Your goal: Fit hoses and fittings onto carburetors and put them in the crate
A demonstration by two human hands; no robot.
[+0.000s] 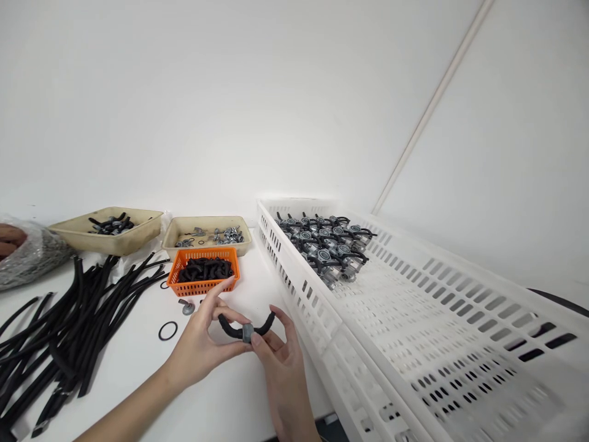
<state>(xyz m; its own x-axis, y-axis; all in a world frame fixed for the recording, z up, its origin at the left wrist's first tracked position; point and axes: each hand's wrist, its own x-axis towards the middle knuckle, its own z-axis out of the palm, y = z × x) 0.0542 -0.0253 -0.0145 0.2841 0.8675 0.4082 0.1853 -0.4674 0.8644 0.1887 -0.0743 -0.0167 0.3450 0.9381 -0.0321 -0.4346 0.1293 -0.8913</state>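
Between my two hands is a small grey metal fitting with a curved black rubber tube (231,329) on each side, both tube ends bending upward. My left hand (209,334) pinches the fitting with thumb and fingers from the left. From the right, my right hand (278,350) has its thumb on the metal body and a fingertip at the right tube's end. Just beyond them stands an orange basket (171,281) of short black tubes. A loose grey metal part (188,308) and a black rubber ring (168,331) lie on the white table (202,405) left of my hands.
Long black hoses (92,319) are heaped at left. Two beige trays, one with tubed fittings (113,226) and one with metal parts (229,235), stand behind. A large white perforated crate (368,325) at right holds several assemblies (324,245). Another person's hand (11,238) shows beside a plastic bag (37,255).
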